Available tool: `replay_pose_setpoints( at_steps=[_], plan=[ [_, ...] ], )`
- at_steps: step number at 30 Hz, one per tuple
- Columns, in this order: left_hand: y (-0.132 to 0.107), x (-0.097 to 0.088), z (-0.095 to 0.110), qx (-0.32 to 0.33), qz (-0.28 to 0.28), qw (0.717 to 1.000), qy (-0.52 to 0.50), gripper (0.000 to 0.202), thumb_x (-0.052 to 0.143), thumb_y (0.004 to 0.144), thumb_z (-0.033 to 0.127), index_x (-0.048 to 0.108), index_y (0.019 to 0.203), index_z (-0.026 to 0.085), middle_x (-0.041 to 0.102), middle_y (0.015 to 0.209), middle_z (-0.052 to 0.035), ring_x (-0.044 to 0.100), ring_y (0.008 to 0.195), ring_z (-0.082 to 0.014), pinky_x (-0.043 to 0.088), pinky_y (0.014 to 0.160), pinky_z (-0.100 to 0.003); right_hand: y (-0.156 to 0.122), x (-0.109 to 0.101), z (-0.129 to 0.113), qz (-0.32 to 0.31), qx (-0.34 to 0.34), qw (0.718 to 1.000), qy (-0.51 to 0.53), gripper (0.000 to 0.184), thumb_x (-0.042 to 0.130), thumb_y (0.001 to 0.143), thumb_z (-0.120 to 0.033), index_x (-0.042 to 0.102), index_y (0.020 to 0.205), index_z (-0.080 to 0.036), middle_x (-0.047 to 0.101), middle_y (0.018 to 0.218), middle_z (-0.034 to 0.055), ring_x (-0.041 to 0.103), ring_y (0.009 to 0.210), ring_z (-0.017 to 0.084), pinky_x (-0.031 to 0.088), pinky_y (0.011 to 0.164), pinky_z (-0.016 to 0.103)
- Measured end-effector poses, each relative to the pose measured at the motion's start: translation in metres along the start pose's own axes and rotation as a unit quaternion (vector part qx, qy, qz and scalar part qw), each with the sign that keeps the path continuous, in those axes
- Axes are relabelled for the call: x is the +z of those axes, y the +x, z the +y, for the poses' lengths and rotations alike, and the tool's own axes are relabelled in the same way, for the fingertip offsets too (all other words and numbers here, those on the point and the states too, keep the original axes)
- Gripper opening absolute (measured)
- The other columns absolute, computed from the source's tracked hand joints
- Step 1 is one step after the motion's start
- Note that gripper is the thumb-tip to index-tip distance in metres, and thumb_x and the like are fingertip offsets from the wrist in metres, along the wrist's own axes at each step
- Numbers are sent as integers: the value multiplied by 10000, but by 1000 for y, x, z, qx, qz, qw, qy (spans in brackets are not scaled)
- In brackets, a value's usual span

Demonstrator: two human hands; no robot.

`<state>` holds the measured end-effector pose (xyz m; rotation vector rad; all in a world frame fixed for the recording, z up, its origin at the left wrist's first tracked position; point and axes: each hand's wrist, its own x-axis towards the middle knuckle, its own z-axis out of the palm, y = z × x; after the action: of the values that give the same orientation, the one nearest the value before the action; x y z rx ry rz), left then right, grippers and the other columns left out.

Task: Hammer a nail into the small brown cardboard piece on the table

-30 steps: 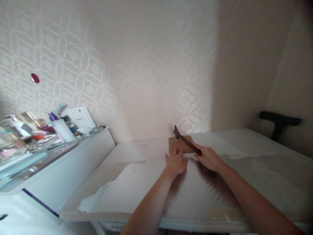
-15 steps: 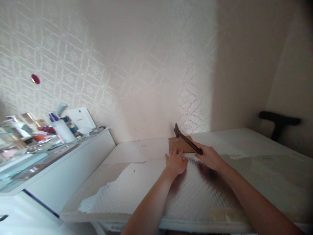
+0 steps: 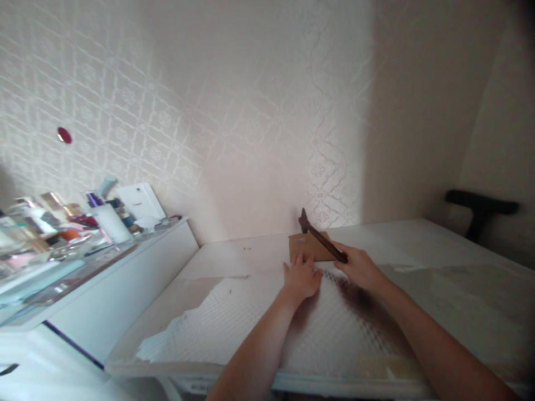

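Observation:
A small brown board point(image 3: 320, 253) lies near the back of the white table, with small pale marks or bits near its upper left that I cannot make out. My left hand point(image 3: 301, 277) rests palm down at the board's near edge, its fingers spread with their tips on the board. A dark brown hammer point(image 3: 324, 240) slants over the board, its head at the far upper left. My right hand point(image 3: 357, 269) is closed round the near end of its handle, beside the board's right edge.
White quilted sheeting point(image 3: 234, 309) with a torn left edge covers part of the table point(image 3: 217, 253). At left, a white cabinet point(image 3: 137, 284) carries bottles and a white box point(image 3: 142, 201). A black T-shaped object point(image 3: 476, 206) stands at the right. The patterned wall point(image 3: 251, 139) rises behind.
The whole view has shifted very slightly. Both hands, the hammer and the board keep practically the same places relative to each other.

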<state>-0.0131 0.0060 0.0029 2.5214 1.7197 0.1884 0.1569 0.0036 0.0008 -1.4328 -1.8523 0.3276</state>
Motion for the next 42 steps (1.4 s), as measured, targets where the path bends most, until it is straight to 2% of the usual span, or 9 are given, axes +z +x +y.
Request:
replay_pose_setpoints(
  at_steps=[5, 9, 13, 17, 21, 26, 32, 37, 42],
  plan=[
    [0, 1, -1, 3, 0, 1000, 7, 562, 193, 855, 500, 241, 1340, 219, 224, 1407, -115, 160, 1287, -276, 201, 961, -567, 0, -1, -2, -11, 8, 1000, -23, 597, 480, 663, -110, 472, 1249, -224, 638, 1032, 39, 601, 895, 217, 441, 780, 291],
    [1, 3, -2, 3, -1, 1000, 14, 556, 167, 862, 503, 233, 1342, 229, 209, 1414, -108, 137, 1293, -275, 191, 968, -561, 0, -4, -4, -2, 26, 1000, 11, 613, 493, 657, -120, 459, 1260, -221, 646, 1000, 19, 604, 855, 192, 445, 732, 249],
    [1, 2, -1, 2, -6, 1000, 22, 551, 151, 866, 504, 225, 1343, 236, 203, 1416, -104, 146, 1290, -278, 195, 963, -564, -1, -6, -9, -17, 47, 998, 33, 566, 500, 653, -130, 511, 1217, -182, 666, 787, 9, 610, 680, 157, 443, 612, 207],
    [0, 1, -1, 5, -1, 1000, 26, 556, 129, 866, 510, 228, 1341, 238, 214, 1411, -102, 150, 1288, -277, 204, 956, -570, -3, -9, -13, -14, 63, 996, 67, 564, 487, 669, -143, 493, 1233, -163, 594, 551, -29, 537, 464, 114, 404, 493, 187],
    [1, 2, -1, 3, -1, 1000, 25, 573, 109, 864, 521, 231, 1343, 231, 208, 1414, -104, 154, 1288, -274, 196, 964, -563, -3, -10, -14, -5, 74, 992, 97, 574, 482, 680, -152, 468, 1253, -151, 519, 448, -56, 463, 366, 94, 365, 426, 179],
    [2, 3, -2, 0, -3, 1000, 12, 572, 127, 860, 528, 226, 1345, 242, 211, 1414, -97, 147, 1291, -275, 186, 966, -569, -4, -8, -16, -39, 87, 990, 102, 578, 489, 667, -155, 479, 1245, -158, 536, 461, -55, 456, 344, 95, 355, 392, 182],
    [2, 2, -2, 2, -4, 1000, 7, 577, 127, 858, 529, 231, 1343, 233, 199, 1417, -106, 139, 1293, -275, 180, 965, -575, -4, -10, -20, 4, 67, 995, 70, 589, 495, 654, -149, 486, 1242, -161, 589, 521, -36, 514, 423, 106, 400, 459, 183],
    [3, 3, -2, -4, -9, 1000, 4, 582, 139, 856, 539, 216, 1350, 243, 191, 1423, -89, 118, 1298, -272, 174, 979, -555, -4, -10, -19, -28, 77, 994, 75, 583, 486, 654, -136, 493, 1237, -161, 556, 466, -48, 488, 378, 103, 396, 442, 189],
    [2, 3, -2, -4, -13, 1000, 19, 585, 113, 861, 537, 201, 1357, 239, 182, 1426, -88, 110, 1299, -272, 168, 980, -552, -3, -9, -18, -5, 57, 995, 80, 580, 486, 656, -136, 496, 1235, -168, 572, 491, -36, 533, 439, 127, 418, 473, 202]
  ],
)
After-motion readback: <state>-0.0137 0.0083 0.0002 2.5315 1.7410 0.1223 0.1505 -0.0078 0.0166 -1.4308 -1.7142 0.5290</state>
